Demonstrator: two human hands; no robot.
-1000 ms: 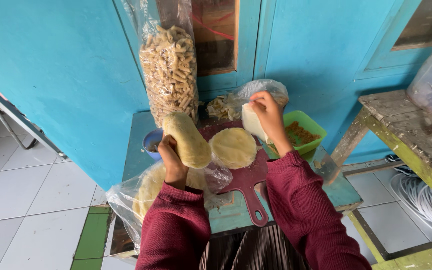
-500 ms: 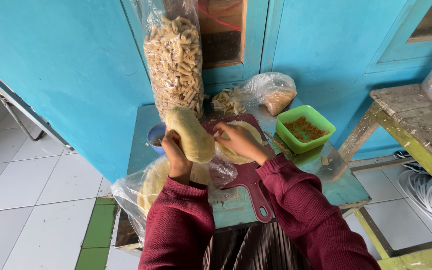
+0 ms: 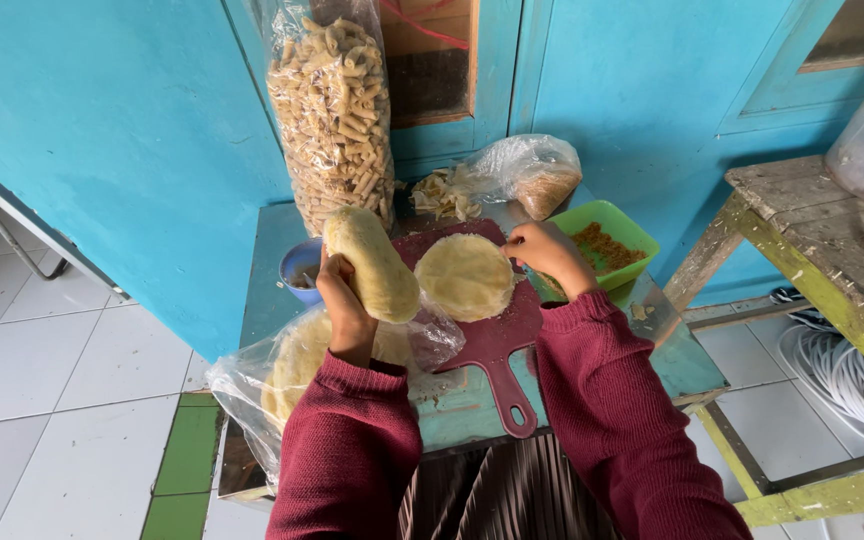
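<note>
Mid-step, by the look of it: one pale round wrapper (image 3: 465, 275) laid flat on the dark red cutting board (image 3: 497, 335), another folded wrapper (image 3: 374, 263) lifted clear. Left hand (image 3: 342, 305) raised above the desk (image 3: 452, 395), fingers curled and closed around the lower end of that folded wrapper, holding it upright and tilted toward the wall. Right hand (image 3: 549, 255) low at the far right edge of the flat wrapper, fingertips pinched together on its rim, wrist bent down, forearm angled in from the right. Likely next: a steady, light touch to set or smooth the flat round without tearing it. Green tub (image 3: 642, 235) of brown filling just beside the right hand. Clear bag (image 3: 272, 375) of more wrappers under the left forearm. Tall bag of dry pasta tubes (image 3: 334, 110) against the blue wall.
</note>
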